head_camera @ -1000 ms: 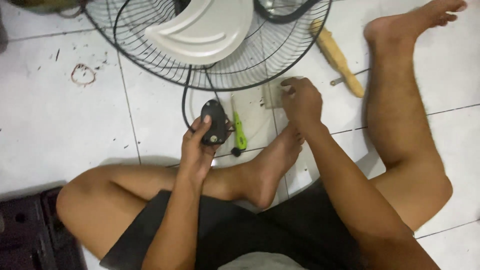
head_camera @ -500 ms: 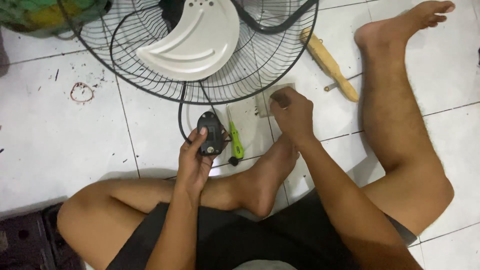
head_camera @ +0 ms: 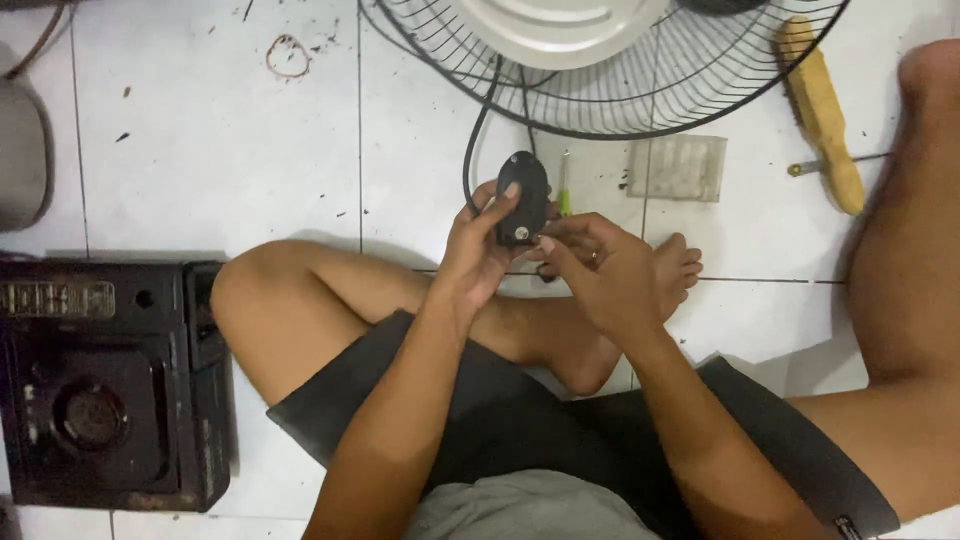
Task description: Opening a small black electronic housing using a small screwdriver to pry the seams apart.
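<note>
Hands meet over a small black oval part (head_camera: 524,195) with a black cable (head_camera: 472,150) running from it up under the wire fan guard (head_camera: 640,95). The left hand (head_camera: 478,250) wraps its fingers around the part from the left, with one fingertip resting near its top. The right hand (head_camera: 600,275) comes in from the right, thumb and forefinger pinched narrow at the lower edge of the part, by a small pale spot there; whether they grip anything tiny I cannot tell. The part is held above the person's crossed legs, just in front of the toes of the foot (head_camera: 675,270).

Beyond it on the white tiled floor (head_camera: 220,150) lies a thin green-handled screwdriver (head_camera: 564,185), partly hidden behind the hands. Right of that sits a clear shallow plastic tray (head_camera: 677,167); its contents are too faint to make out. A yellow wooden brush (head_camera: 822,115) lies further right, near the raised knee. Inside the fan guard shows a pale blade (head_camera: 560,25). At the far left stands a black box-like appliance (head_camera: 105,380) with a round opening in its top
</note>
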